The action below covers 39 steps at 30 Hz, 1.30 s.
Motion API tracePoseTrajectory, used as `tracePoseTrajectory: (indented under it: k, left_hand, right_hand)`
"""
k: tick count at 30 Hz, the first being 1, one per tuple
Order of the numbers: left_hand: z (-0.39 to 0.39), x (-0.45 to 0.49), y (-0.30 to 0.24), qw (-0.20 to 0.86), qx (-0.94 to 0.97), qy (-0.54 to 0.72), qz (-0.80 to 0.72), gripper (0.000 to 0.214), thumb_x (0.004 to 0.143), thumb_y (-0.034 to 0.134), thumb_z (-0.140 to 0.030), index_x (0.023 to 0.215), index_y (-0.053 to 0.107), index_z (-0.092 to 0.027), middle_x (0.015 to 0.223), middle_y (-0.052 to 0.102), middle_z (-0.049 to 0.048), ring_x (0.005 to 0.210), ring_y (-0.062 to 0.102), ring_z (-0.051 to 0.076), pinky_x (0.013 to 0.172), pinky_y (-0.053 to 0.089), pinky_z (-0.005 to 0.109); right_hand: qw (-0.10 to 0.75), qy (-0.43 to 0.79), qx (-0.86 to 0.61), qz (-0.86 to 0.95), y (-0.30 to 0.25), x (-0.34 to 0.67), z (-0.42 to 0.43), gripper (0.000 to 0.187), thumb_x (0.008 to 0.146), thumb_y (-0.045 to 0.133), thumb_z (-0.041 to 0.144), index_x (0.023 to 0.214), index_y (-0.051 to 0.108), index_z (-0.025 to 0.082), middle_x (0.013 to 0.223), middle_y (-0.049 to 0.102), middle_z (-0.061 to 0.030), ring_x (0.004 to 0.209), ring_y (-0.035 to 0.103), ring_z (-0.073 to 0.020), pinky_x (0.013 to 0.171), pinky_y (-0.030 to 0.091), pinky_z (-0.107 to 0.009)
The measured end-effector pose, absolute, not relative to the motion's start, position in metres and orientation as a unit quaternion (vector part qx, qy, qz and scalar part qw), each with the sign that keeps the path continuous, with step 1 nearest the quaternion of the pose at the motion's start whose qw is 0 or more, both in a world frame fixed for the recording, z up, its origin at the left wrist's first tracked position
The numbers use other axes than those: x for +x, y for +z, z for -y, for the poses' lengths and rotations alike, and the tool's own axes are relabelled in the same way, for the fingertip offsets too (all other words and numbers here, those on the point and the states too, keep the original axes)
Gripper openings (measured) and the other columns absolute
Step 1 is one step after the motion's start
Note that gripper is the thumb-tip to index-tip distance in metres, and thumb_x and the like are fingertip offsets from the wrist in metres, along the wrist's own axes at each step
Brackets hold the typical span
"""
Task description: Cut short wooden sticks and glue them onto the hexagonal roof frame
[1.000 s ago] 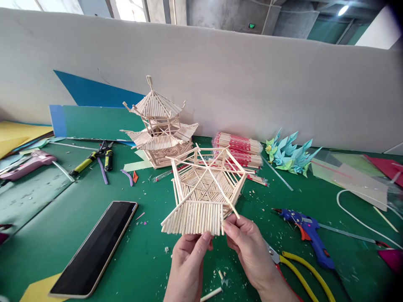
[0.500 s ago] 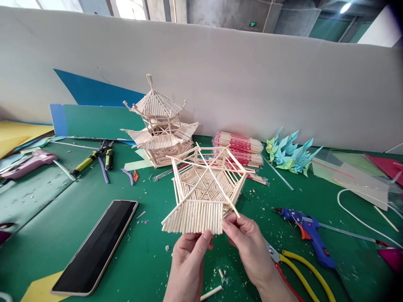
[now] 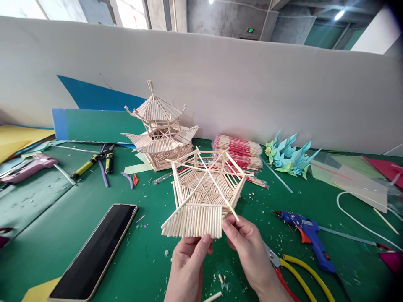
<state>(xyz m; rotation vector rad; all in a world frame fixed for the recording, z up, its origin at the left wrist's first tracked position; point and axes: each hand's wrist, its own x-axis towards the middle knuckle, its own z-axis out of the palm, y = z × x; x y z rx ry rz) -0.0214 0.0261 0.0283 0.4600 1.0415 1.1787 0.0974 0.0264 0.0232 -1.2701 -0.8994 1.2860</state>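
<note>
Well, I see the left hand pinching the near slatted edge of the stick model and the right hand pinching its near right corner, over the green counter, before a pagoda.

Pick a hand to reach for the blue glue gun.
Probably the right hand: it is nearer the blue glue gun, which lies on its side of the table. The left hand is farther off and pinches the front edge of the wooden stick model.
</note>
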Motion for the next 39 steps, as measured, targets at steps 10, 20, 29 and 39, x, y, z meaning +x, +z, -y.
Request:
tracePoseTrajectory:
  k: [10, 20, 29, 39]
  left_hand:
    - [-0.0278, -0.0227, 0.0237, 0.685, 0.202, 0.524, -0.465, 0.016, 0.057, 0.077, -0.027, 0.057, 0.067, -0.014, 0.056, 0.062, 0.0012, 0.060, 0.051, 0.013, 0.058, 0.042, 0.022]
    - [-0.0285, -0.0221, 0.0227, 0.687, 0.198, 0.527, -0.461, 0.016, 0.055, 0.078, -0.026, 0.059, 0.068, -0.014, 0.057, 0.063, 0.0011, 0.059, 0.051, 0.012, 0.059, 0.042, 0.021]
    - [-0.0280, -0.0234, 0.0214, 0.690, 0.200, 0.523, -0.460, 0.016, 0.056, 0.077, -0.027, 0.059, 0.069, -0.014, 0.058, 0.064, 0.0010, 0.059, 0.052, 0.012, 0.059, 0.042, 0.021]
    - [-0.0272, -0.0221, 0.0238, 0.680, 0.203, 0.528, -0.466, 0.018, 0.053, 0.078, -0.028, 0.059, 0.069, -0.014, 0.057, 0.063, 0.0018, 0.058, 0.051, 0.013, 0.057, 0.043, 0.022]
  right_hand:
    - [0.532, 0.536, -0.528, 0.390, 0.0242, 0.0976, -0.0308, 0.027, 0.076, 0.058, 0.039, 0.061, 0.051, 0.017, 0.053, 0.036, 0.0069, 0.048, 0.025, -0.0072, 0.043, 0.022, -0.020]
    - [0.526, 0.543, -0.525, 0.391, 0.0251, 0.0974, -0.0326, 0.027, 0.078, 0.056, 0.037, 0.061, 0.050, 0.017, 0.053, 0.036, 0.0070, 0.049, 0.024, -0.0068, 0.043, 0.021, -0.020]
    - [0.522, 0.548, -0.528, 0.385, 0.0244, 0.0975, -0.0312, 0.027, 0.077, 0.057, 0.038, 0.061, 0.051, 0.016, 0.054, 0.040, 0.0056, 0.050, 0.027, -0.0072, 0.044, 0.023, -0.020]
    - [0.524, 0.552, -0.530, 0.373, 0.0203, 0.0976, -0.0322, 0.027, 0.077, 0.058, 0.038, 0.063, 0.052, 0.016, 0.054, 0.039, 0.0059, 0.050, 0.027, -0.0068, 0.044, 0.022, -0.020]
